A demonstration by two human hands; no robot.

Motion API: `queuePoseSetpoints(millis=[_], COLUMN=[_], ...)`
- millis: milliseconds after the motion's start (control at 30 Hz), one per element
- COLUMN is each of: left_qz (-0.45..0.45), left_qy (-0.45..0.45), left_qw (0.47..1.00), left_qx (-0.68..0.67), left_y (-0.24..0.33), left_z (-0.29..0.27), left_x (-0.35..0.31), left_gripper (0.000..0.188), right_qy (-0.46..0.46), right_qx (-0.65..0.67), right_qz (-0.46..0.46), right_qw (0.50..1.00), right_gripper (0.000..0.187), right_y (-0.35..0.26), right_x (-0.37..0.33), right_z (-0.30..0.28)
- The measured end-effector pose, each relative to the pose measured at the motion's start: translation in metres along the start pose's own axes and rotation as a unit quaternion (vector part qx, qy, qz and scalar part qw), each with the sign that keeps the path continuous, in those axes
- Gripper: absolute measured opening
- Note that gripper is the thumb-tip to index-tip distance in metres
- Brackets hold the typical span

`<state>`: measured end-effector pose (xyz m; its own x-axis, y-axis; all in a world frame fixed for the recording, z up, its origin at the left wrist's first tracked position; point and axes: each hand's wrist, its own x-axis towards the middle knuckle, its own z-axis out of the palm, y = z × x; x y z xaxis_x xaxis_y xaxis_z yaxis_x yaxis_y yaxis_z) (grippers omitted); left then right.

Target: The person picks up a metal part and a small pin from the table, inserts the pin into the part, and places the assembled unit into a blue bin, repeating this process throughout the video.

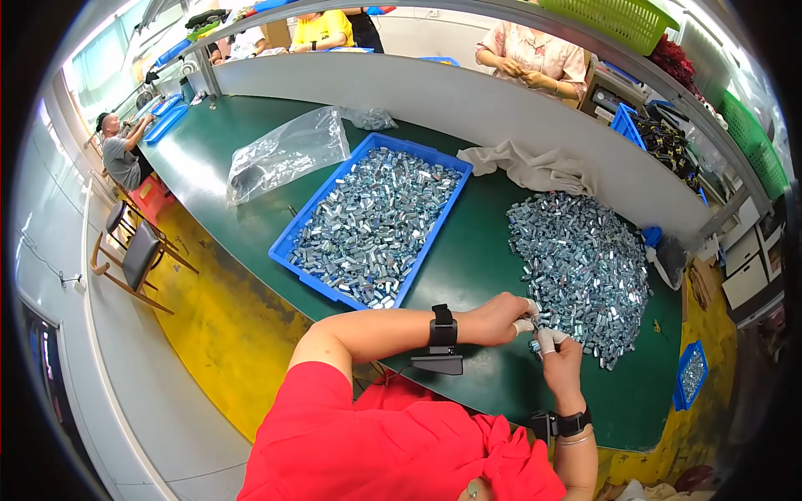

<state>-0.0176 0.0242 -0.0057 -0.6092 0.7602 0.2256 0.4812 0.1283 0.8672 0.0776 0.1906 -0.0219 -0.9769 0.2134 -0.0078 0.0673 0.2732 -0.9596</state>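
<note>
My left hand (496,320) and my right hand (563,364) meet at the near left edge of a loose pile of small silvery-blue metal pieces (581,275). White covers wrap some fingertips on both hands. Thumb and fingers are pinched together on each side, almost touching the other hand. Whatever lies between the fingertips is too small and too covered to make out. To the left of the pile, a blue plastic tray (326,289) is filled with the same kind of small metal pieces.
A green table (468,288) carries everything. Behind the tray lies a clear plastic bag (288,154); a white cloth (535,167) rests by the low grey partition (434,92). A small blue bin (690,376) stands low at right. Chairs (140,255) and other people are at left and beyond.
</note>
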Motion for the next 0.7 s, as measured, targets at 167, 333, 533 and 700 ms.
queuePoseSetpoints(millis=[167,333,533,700], left_qz=[0.024,0.064,0.105,0.134], left_qy=[-0.003,-0.101,-0.008,-0.011], left_qw=[0.999,0.969,0.972,0.961], left_qx=[0.036,0.214,0.21,0.242], left_y=[-0.008,-0.003,0.0,0.001], left_z=[0.005,0.002,0.0,0.0], left_x=[-0.006,-0.006,-0.006,-0.005], left_gripper=[0.016,0.01,0.005,0.005], right_qy=[-0.064,-0.035,-0.065,-0.066], right_qx=[-0.111,-0.039,-0.02,0.026], right_qz=[0.013,-0.016,0.082,0.117], right_qw=[0.992,0.998,0.994,0.991], right_gripper=[0.02,0.019,0.019,0.021], right_y=[-0.008,0.006,0.003,0.004], right_x=[-0.003,-0.004,0.003,0.002], right_z=[-0.007,0.009,0.0,0.002])
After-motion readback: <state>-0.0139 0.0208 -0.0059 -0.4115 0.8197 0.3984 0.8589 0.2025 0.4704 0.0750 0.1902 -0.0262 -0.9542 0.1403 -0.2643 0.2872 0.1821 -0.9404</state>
